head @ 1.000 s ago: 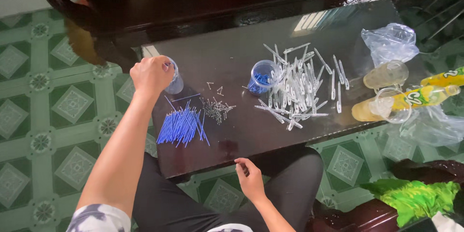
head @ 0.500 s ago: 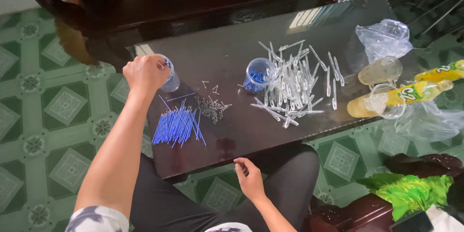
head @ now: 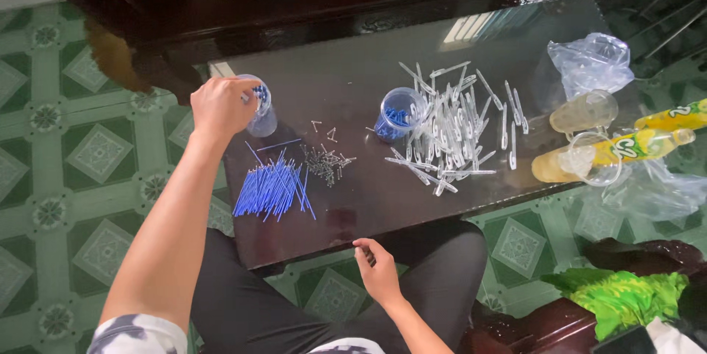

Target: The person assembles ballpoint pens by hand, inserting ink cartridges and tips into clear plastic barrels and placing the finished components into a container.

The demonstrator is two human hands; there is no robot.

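Observation:
My left hand (head: 221, 106) reaches over a clear plastic cup (head: 261, 118) with blue bits inside, at the left end of a dark glass table (head: 353, 96); the fingers are at the cup's rim. My right hand (head: 379, 269) rests at the table's near edge with the fingers curled, and something thin may be pinched in them. Between the hands lie a fan of thin blue sticks (head: 274, 186) and a small heap of tiny metal pieces (head: 327, 162).
A second clear cup (head: 401, 112) with blue parts stands mid-table beside a spread of clear plastic tubes (head: 453, 129). On the right are a crumpled plastic bag (head: 591, 59), a tipped glass (head: 585, 111) and a yellow-green bottle (head: 626, 148). Green patterned floor tiles surround the table.
My left hand stays at the left cup, shifting slightly. The view drifted a little. My right hand keeps its place at the table edge.

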